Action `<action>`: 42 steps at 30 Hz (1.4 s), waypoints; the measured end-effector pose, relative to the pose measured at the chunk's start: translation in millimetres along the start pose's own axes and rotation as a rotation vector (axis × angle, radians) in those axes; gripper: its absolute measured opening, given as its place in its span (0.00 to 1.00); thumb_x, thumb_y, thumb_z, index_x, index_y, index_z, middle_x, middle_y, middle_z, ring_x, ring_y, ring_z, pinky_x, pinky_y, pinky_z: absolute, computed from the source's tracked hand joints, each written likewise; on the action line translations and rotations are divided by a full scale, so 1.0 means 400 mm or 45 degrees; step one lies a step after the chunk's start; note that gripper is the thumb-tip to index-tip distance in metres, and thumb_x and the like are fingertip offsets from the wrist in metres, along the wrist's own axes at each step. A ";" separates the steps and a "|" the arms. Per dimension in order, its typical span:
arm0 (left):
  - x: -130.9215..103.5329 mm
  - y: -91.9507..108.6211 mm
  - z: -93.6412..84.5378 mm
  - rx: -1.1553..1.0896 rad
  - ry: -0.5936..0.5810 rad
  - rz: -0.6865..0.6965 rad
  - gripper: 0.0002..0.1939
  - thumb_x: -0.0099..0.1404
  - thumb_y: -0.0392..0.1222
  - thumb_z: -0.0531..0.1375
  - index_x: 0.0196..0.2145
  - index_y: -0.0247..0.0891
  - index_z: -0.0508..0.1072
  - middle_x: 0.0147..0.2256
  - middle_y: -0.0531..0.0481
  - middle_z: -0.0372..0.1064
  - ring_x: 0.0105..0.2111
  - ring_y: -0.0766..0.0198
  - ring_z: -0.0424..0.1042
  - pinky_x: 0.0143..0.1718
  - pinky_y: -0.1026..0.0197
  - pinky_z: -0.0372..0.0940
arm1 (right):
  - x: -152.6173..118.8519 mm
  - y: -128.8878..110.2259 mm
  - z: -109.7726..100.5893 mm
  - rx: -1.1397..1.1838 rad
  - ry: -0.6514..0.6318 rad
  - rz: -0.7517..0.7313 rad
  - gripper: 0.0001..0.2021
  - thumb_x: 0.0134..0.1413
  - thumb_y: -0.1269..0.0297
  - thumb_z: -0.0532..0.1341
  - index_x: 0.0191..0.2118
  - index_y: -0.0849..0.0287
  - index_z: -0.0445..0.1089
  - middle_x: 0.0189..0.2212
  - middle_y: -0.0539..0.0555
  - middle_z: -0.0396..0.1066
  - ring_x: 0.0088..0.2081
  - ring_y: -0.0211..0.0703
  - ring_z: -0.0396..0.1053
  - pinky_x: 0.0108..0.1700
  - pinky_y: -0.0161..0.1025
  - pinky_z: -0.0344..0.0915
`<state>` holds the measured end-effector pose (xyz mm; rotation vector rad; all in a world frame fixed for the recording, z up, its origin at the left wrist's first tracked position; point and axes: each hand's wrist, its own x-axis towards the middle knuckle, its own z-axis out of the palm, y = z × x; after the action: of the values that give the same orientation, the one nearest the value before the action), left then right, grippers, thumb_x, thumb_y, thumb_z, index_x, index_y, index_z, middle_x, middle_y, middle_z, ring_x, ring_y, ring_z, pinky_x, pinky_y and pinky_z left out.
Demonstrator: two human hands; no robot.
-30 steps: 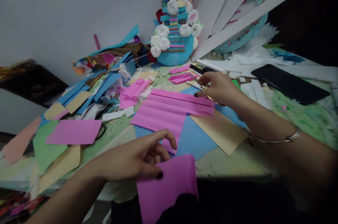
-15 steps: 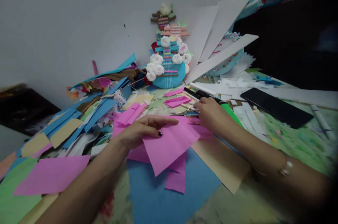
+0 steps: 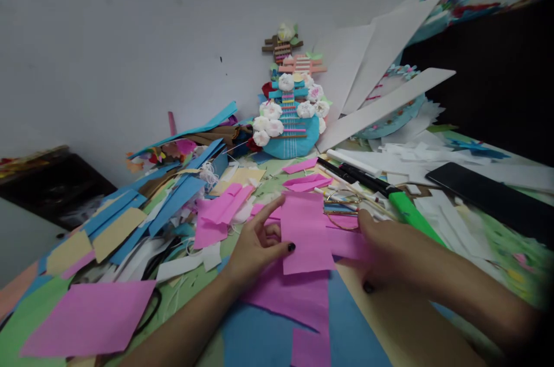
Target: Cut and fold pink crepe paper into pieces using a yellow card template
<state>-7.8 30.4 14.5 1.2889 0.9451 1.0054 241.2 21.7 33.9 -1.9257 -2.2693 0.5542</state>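
My left hand [image 3: 259,240] pinches a small pink paper rectangle [image 3: 305,234] by its left edge, thumb in front with a dark nail. My right hand [image 3: 389,248], slightly blurred, hovers to the right of that paper. Its thumb and forefinger are spread apart, and nothing shows clearly between them. Close to the forefinger lie gold-handled scissors [image 3: 341,221], their blades hidden. Behind the held piece is a larger pink sheet [image 3: 294,298] with a cut edge, over a blue sheet [image 3: 255,335]. Part of a pink strip [image 3: 346,242] lies beside my right hand.
Black pens [image 3: 366,178], a green-handled tool [image 3: 415,217] and a dark phone [image 3: 489,197] lie to the right. White boards [image 3: 385,107] lean behind. A flower-decorated blue guitar-shaped craft [image 3: 298,142] stands against the wall. Paper scraps [image 3: 119,234] cover the left side.
The view has shifted, so the scene sits further right and lower. My right hand has pulled back from beside the pens and scissors. The pink paper in my left hand has turned more upright.
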 end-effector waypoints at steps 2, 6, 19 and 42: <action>-0.002 -0.004 0.004 0.028 0.013 0.023 0.50 0.51 0.35 0.69 0.66 0.39 0.50 0.24 0.57 0.63 0.26 0.70 0.62 0.28 0.68 0.60 | -0.008 0.016 -0.018 0.016 -0.050 0.001 0.32 0.32 0.67 0.66 0.50 0.51 0.66 0.33 0.63 0.73 0.34 0.57 0.72 0.28 0.42 0.59; -0.003 -0.005 0.009 0.018 0.045 0.094 0.51 0.52 0.32 0.68 0.67 0.40 0.45 0.27 0.56 0.64 0.27 0.71 0.63 0.30 0.68 0.61 | -0.041 0.043 -0.100 0.370 -0.394 0.014 0.35 0.30 0.70 0.67 0.52 0.47 0.65 0.33 0.55 0.72 0.29 0.47 0.70 0.25 0.37 0.61; -0.048 0.003 0.081 -0.113 -0.159 -0.083 0.52 0.51 0.38 0.71 0.66 0.48 0.46 0.32 0.52 0.66 0.31 0.63 0.71 0.32 0.63 0.68 | 0.071 -0.020 -0.021 1.229 0.106 -0.154 0.10 0.38 0.63 0.66 0.25 0.60 0.64 0.31 0.53 0.66 0.33 0.38 0.63 0.33 0.34 0.62; -0.037 -0.012 0.079 0.083 -0.094 -0.226 0.17 0.54 0.44 0.67 0.39 0.32 0.76 0.37 0.42 0.77 0.36 0.60 0.74 0.39 0.61 0.68 | 0.067 -0.013 -0.023 1.477 0.088 -0.040 0.16 0.33 0.67 0.69 0.35 0.63 0.72 0.29 0.52 0.72 0.28 0.34 0.66 0.28 0.32 0.63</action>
<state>18.2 6.5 11.6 1.2633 1.0229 0.7905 234.3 49.1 40.3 -1.2376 -1.3338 1.3552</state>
